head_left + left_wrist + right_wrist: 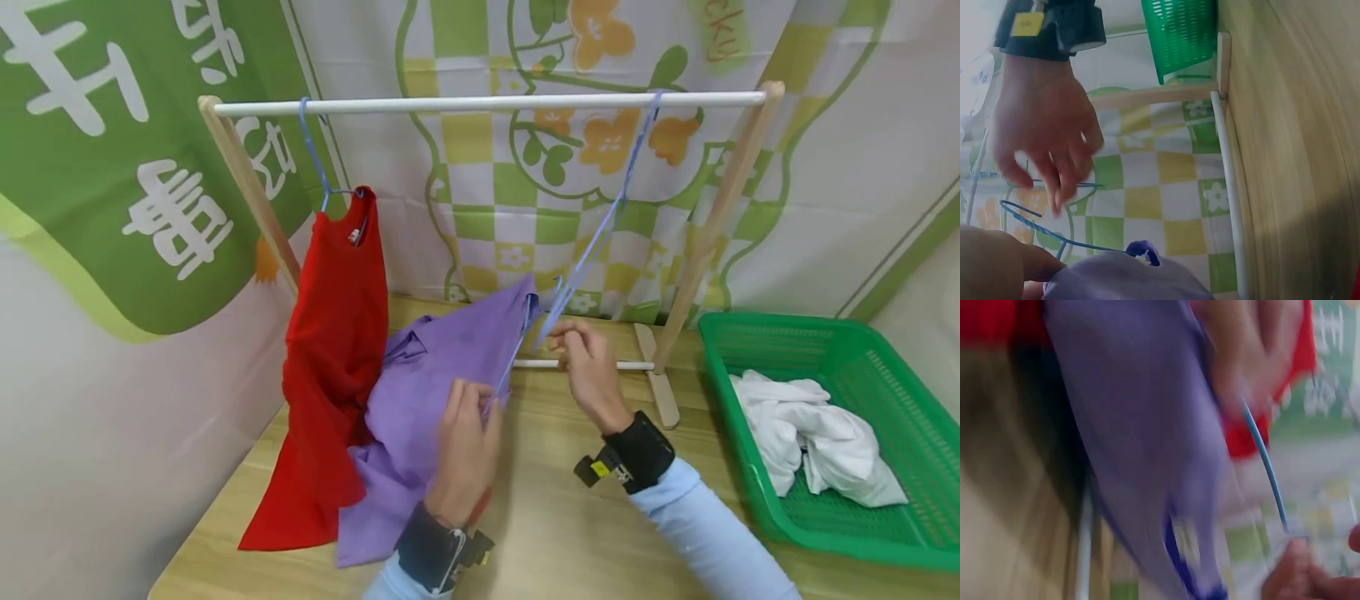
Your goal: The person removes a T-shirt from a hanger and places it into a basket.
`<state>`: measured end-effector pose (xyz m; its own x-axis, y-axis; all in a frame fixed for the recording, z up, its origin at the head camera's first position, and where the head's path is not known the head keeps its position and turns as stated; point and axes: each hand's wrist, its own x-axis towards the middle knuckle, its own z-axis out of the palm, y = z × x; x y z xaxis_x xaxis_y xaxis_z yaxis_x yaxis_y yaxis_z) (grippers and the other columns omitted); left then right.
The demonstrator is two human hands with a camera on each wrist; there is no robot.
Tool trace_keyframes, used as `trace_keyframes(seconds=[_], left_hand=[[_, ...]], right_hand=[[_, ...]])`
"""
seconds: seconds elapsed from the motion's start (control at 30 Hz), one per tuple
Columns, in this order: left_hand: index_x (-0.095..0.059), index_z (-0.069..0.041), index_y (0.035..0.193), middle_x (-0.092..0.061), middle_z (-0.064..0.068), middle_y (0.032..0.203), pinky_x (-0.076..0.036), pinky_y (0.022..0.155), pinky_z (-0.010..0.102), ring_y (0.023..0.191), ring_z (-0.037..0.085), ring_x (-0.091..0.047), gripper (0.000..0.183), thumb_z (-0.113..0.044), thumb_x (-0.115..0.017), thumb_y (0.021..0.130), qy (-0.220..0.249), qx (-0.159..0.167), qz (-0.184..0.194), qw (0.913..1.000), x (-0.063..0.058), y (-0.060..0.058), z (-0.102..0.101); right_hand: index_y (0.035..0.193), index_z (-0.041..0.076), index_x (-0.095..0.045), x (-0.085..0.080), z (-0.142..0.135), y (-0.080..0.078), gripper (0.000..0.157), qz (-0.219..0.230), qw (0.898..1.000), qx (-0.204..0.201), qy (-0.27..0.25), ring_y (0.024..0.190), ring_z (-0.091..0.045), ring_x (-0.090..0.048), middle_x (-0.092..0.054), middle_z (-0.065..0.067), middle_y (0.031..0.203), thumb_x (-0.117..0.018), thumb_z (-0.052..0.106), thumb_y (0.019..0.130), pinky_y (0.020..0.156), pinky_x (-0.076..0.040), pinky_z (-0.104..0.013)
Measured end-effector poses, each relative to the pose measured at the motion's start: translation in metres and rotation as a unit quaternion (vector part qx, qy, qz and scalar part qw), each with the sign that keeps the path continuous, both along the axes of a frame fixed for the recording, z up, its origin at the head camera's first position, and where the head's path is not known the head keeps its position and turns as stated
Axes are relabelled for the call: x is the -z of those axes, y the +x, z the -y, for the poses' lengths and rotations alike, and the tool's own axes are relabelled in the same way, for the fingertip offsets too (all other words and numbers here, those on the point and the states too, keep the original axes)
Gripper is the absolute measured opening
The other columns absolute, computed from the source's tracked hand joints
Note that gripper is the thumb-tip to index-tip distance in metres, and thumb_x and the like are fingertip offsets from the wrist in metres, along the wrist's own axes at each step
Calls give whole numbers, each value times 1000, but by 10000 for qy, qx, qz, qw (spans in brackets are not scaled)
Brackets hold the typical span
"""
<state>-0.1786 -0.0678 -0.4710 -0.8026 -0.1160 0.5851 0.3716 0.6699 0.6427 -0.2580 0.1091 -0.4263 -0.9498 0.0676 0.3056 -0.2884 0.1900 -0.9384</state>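
My left hand point(465, 442) pinches a thin blue clothes hanger point(1265, 464) together with the edge of a purple shirt point(435, 383). The hanger runs into the shirt's dark-edged neck opening, and its hook point(1019, 215) sticks out free in the left wrist view. My right hand point(588, 371) is up by that hook, fingers loosely bent; in the left wrist view they hang just above it, gripping nothing. Another blue hanger point(600, 233) dangles bare from the rod, its low end passing close to my right fingertips. The right wrist view is blurred.
A wooden clothes rack with a white rod point(480, 103) stands at the back of the table. At its left a red garment point(337, 333) hangs on a blue hanger. On the right, a green basket point(765, 517) holds white cloth point(825, 433). Patterned fabric covers the walls.
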Motion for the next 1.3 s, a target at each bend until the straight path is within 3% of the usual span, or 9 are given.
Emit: trace_keyframes(seconds=[0.13, 0.23, 0.33, 0.5, 0.8, 0.93, 1.03, 1.17, 1.3], left_hand=[[-65, -1, 98, -58, 9, 96, -57, 73, 35, 82, 21, -62, 5, 1, -68, 95, -129, 36, -57, 9999, -5, -2, -6], [-63, -2, 95, -56, 9, 95, -54, 71, 33, 80, 19, -58, 5, 1, -67, 96, -147, -15, -81, 9999, -7, -1, -7], [-63, -2, 95, -55, 8, 96, -55, 69, 30, 78, 17, -57, 5, 0, -67, 97, -180, -81, 32, 9998, -7, 3, -6], [-65, 0, 97, -57, 9, 98, -57, 69, 29, 79, 18, -60, 4, -3, -68, 99, -305, -234, 3, 9993, -6, 12, -3], [-67, -5, 91, -62, 6, 92, -56, 65, 28, 74, 17, -64, 10, -4, -76, 94, -554, -427, -619, 9956, -19, 34, 4], [-69, -6, 92, -64, 5, 91, -58, 70, 28, 78, 17, -68, 11, -3, -80, 90, -815, -328, -841, 9926, -23, 46, 5], [-70, -6, 91, -64, 4, 90, -58, 74, 26, 80, 16, -68, 13, -1, -81, 88, -1053, -113, -1009, 9892, -21, 56, 6], [-68, -6, 88, -64, 3, 88, -58, 72, 24, 76, 14, -66, 15, 0, -81, 85, -1263, 8, -1060, 9863, -11, 62, 12], [-66, -6, 88, -62, 5, 89, -58, 68, 27, 75, 16, -65, 13, 1, -77, 89, -1090, -214, -571, 9922, -8, 47, 26]], right_hand=[[121, 2, -67, 10, 34, 19, 31, 432, 9959, -685, 398, 65, -12, -61, -73, -18, 92, -45, 20, 110, 64, -51, -24], [129, 2, -60, 14, 51, 21, 29, 489, 9940, -938, 290, 60, -12, -61, -71, -15, 81, -49, 22, 111, 60, -54, -25], [131, 2, -58, 15, 62, 17, 28, 469, 9942, -938, 234, 52, -18, -60, -68, -10, 70, -48, 18, 111, 51, -52, -26], [130, 2, -62, 11, 75, 6, 29, 122, 9967, -670, 435, 47, -16, -55, -64, -7, 63, -44, 15, 112, 44, -41, -24], [125, 1, -70, -11, 92, -19, 32, -438, 9961, 84, 758, 46, -8, -40, -46, 2, 57, -45, 15, 111, 45, -31, -25], [119, -2, -74, -22, 95, -37, 32, -468, 9952, 337, 788, 52, -7, -43, -63, -11, 62, -48, 14, 109, 50, -34, -24], [116, -3, -76, -28, 90, -52, 32, -294, 9969, 330, 652, 54, -4, -47, -70, -12, 69, -50, 14, 108, 51, -36, -21], [117, -7, -76, -36, 79, -66, 33, 187, 9991, -129, 360, 48, -1, -42, -56, 3, 60, -50, 10, 107, 47, -33, -18], [123, -10, -72, -42, 70, -59, 37, 719, 9924, -995, -67, 43, -1, -36, -48, 8, 54, -44, 8, 108, 43, -27, -19]])
